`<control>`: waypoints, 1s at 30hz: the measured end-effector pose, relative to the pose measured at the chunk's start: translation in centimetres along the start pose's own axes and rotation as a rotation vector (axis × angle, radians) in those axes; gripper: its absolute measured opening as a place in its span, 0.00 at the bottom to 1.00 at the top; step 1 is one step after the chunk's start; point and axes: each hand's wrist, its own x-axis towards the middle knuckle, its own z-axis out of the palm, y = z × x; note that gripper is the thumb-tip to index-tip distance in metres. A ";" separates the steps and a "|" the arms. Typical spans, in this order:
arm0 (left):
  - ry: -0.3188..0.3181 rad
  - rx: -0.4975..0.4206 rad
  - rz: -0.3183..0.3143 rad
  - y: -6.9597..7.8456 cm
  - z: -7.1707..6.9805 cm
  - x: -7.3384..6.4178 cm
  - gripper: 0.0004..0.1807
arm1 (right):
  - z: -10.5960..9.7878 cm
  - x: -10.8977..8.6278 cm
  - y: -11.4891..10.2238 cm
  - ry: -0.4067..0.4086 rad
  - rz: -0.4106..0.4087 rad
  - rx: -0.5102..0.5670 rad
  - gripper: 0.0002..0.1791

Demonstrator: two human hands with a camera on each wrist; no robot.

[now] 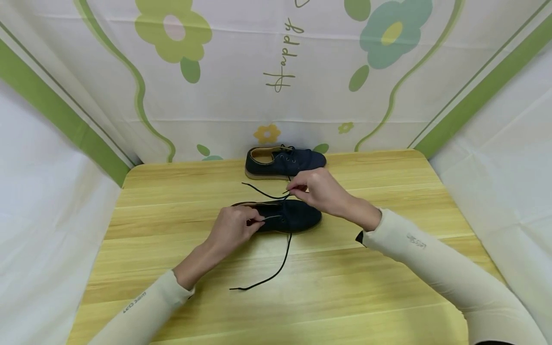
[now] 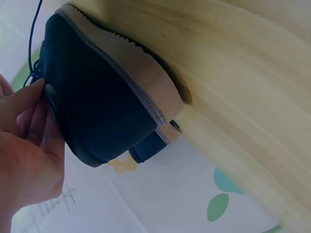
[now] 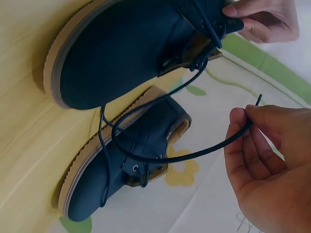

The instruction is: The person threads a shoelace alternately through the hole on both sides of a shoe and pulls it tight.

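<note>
A dark navy lace-up shoe (image 1: 306, 215) with a tan ridged sole rests on the table, its toe to the right in the head view. My left hand (image 1: 235, 227) pinches the eyelet flap (image 3: 232, 23) on its near side between thumb and fingers. Above the shoe's far side, my right hand (image 1: 321, 191) pinches a dark shoelace (image 3: 194, 154) close to its tip, which pokes out past the fingertips. That lace curves back to the shoe's eyelets. Another lace length (image 1: 276, 274) trails from the near side onto the table.
A matching shoe (image 1: 304, 160) with its lace fastened stands behind, near the table's back edge. The wooden table (image 1: 181, 297) meets a white curtain (image 1: 241, 100) printed with flowers at the back. White cloth hangs at both sides.
</note>
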 end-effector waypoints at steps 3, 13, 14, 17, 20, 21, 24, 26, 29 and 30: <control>0.031 0.029 0.051 -0.1 0.3 -0.1 0.07 | 0.5 0.1 -0.3 -0.009 -0.032 -0.015 0.05; 0.087 0.116 0.228 -0.3 0.8 -0.2 0.06 | 2.0 0.3 -1.5 -0.106 -0.112 -0.047 0.06; 0.088 0.129 0.239 -0.3 0.8 -0.2 0.05 | 2.1 0.3 -1.6 -0.112 -0.128 -0.058 0.06; 0.093 0.152 0.265 -0.3 0.9 -0.3 0.05 | 2.4 0.4 -1.8 -0.111 -0.178 -0.083 0.06; 0.104 0.161 0.288 -0.3 1.0 -0.4 0.04 | 2.7 0.5 -1.9 -0.108 -0.227 -0.113 0.07; 0.107 0.164 0.295 -0.4 1.1 -0.4 0.04 | 2.8 0.5 -2.0 -0.108 -0.244 -0.125 0.07; 0.111 0.167 0.307 -0.4 1.2 -0.4 0.04 | 3.1 0.5 -2.2 -0.112 -0.282 -0.163 0.09; 0.109 0.171 0.310 -0.4 1.1 -0.3 0.05 | 3.4 0.5 -2.4 -0.120 -0.302 -0.191 0.11; 0.102 0.177 0.305 -0.4 1.1 -0.4 0.05 | 3.6 0.5 -2.6 -0.145 -0.315 -0.241 0.10; 0.099 0.180 0.303 -0.3 1.1 -0.4 0.05 | 3.6 0.5 -2.7 -0.154 -0.320 -0.260 0.09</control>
